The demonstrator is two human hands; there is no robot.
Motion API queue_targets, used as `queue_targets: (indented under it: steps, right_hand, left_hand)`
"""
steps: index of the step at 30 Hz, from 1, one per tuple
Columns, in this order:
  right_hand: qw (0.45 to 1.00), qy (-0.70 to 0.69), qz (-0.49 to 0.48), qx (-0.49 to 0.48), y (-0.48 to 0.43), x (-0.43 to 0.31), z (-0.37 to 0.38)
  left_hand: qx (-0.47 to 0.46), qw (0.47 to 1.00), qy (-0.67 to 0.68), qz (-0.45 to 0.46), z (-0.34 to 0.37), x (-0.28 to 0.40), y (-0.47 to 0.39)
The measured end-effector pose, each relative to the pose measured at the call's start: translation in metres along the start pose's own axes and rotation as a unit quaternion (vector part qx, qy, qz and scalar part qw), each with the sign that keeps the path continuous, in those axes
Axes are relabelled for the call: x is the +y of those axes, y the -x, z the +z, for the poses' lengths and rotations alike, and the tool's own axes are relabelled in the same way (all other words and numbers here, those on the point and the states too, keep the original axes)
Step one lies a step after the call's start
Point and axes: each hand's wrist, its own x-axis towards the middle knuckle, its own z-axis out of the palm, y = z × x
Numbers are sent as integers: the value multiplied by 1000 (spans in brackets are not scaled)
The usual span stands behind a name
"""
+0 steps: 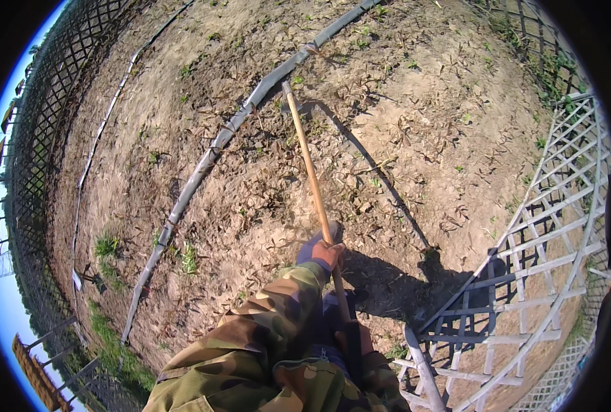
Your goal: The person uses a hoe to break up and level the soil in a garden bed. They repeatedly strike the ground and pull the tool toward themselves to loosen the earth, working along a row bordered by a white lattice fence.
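My left hand (328, 254), at the end of a camouflage sleeve, is wrapped around the wooden handle of a hoe (309, 167). Lower on the same handle, close to my body and in shade, my right hand (365, 338) grips near the butt end, which looks dark. The hoe's metal head (291, 104) rests at the soil, just right of a grey flat hose (194, 183); its blade is partly hidden behind the handle. Dry, crumbly soil (264, 206) with withered plant stubble lies around the head. Part of a shoe (336, 230) shows behind my left hand.
A white wooden lattice fence (529, 254) stands close on my right. A thinner hose (101, 123) runs along the left, before a dark lattice fence (42, 139). Green weed tufts (189, 258) grow beside the grey hose. Thatched shelters (37, 373) stand beyond the left fence.
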Motion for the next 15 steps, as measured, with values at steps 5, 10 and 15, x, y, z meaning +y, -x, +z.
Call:
queue_targets:
  steps: [5, 10, 15]
  right_hand:
    - [994, -63, 87, 25, -26, -19, -6]
    - [990, -31, 132, 33, -43, -29, -6]
    - [991, -25, 130, 25, -52, -25, 1]
  left_hand:
    - [-11, 1000, -9, 5, -7, 16, -19]
    - [-19, 1000, 14, -5, -15, 31, -24]
    - [-24, 999, 31, -3, -18, 36, -27]
